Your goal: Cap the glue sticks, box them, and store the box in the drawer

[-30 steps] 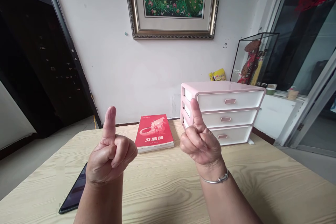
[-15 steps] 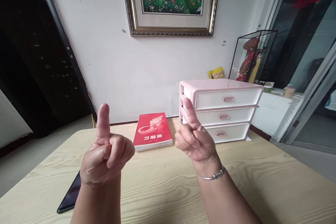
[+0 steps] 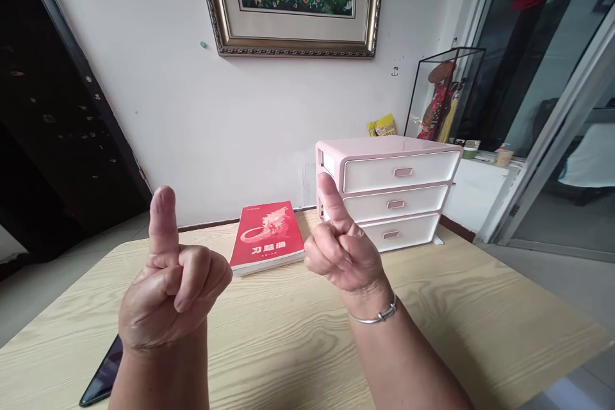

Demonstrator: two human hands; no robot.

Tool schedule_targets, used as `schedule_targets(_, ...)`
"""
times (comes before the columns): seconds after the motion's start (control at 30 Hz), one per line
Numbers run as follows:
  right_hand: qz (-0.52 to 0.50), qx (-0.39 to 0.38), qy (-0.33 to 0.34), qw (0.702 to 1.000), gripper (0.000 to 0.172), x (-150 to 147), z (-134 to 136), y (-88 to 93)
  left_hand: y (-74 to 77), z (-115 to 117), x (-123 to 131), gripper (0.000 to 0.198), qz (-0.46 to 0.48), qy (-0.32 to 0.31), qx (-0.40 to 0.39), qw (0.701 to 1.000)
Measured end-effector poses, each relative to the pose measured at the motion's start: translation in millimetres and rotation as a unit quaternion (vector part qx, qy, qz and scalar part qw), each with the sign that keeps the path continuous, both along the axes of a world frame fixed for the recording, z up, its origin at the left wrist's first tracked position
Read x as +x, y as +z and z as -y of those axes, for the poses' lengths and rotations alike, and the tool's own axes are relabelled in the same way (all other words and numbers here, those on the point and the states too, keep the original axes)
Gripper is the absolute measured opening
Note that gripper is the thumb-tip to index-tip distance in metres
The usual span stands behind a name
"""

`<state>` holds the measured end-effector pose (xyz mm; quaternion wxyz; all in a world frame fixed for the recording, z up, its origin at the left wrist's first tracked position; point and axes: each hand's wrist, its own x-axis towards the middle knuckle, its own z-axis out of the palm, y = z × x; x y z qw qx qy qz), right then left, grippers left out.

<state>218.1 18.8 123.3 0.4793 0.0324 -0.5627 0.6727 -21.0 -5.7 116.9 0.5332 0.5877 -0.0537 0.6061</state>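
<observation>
My left hand (image 3: pixel 168 295) is raised above the table, palm side towards me. One finger points straight up while the others are folded into the palm, and nothing is in it. My right hand (image 3: pixel 343 250) mirrors it, a single finger extended upward and the rest curled shut around nothing. A silver bangle (image 3: pixel 382 316) circles the right wrist. Between and behind the hands lies a red book (image 3: pixel 266 237) with a white picture on its cover. Partly covered by the left forearm is a dark phone (image 3: pixel 103 375).
A pink and white three-drawer cabinet (image 3: pixel 401 173) stands at the back right of the wooden table (image 3: pixel 278 346), a yellow packet (image 3: pixel 384 125) behind it. A framed picture (image 3: pixel 298 45) hangs on the wall. Beyond the cabinet is a glass display case (image 3: pixel 439 96).
The camera view has turned slightly to the right, so the book, cabinet and picture appear further left. Both hands keep the same pose.
</observation>
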Motion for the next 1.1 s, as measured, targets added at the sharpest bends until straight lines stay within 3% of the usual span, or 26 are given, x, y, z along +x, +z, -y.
schedule_targets(0.53, 0.006, 0.015, -0.019, 1.000, 0.096, 0.5, -0.7, -0.6, -0.5, -3.6, 1.1, 0.078, -0.008, 0.001, -0.003, 1.000)
schedule_targets(1.1, -0.034, 0.019, 0.014, 0.999, 0.088, -1.5, -5.6, -4.3, -1.4, -4.5, 0.5, 0.078, -0.014, 0.003, 0.001, 1.000)
